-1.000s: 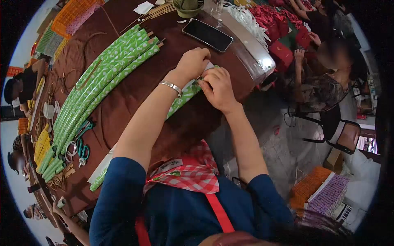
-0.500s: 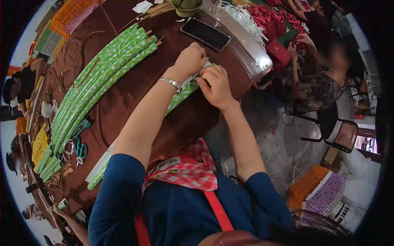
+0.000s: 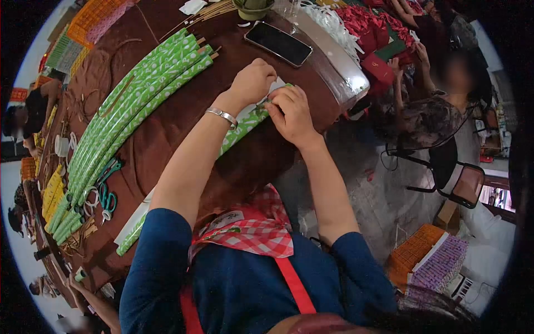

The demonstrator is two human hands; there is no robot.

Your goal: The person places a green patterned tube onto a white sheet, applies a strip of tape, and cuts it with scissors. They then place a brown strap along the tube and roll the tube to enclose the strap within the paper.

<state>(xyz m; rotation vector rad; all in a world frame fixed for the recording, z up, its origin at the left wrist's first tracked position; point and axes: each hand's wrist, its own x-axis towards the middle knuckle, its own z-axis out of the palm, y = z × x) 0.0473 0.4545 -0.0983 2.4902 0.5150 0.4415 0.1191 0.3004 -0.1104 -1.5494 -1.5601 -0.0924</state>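
A strip of green patterned paper (image 3: 245,129) with a white underside runs along the table's near edge, passing beneath my left forearm. My right hand (image 3: 292,114) has its fingers closed on the far end of this paper. Beside it, my left hand (image 3: 253,82) is curled shut over the paper's white edge; its fingertips are hidden, so what it grips does not show. A silver bracelet (image 3: 223,116) circles my left wrist. Several long rolls wrapped in the same green paper (image 3: 130,106) lie to the left, with sticks poking out of their far ends.
A black phone (image 3: 278,43) lies beyond my hands, near a green pot (image 3: 253,8) and thin sticks (image 3: 208,14). Scissors (image 3: 108,197) and tape rolls are at left. A clear-covered edge (image 3: 350,83) and red ribbons bound the right, where a co-worker sits by a chair (image 3: 464,183).
My left hand has shifted slightly to the left, and more green paper shows between my hands. My right hand stays nearly in place. The co-worker's hand at right has risen.
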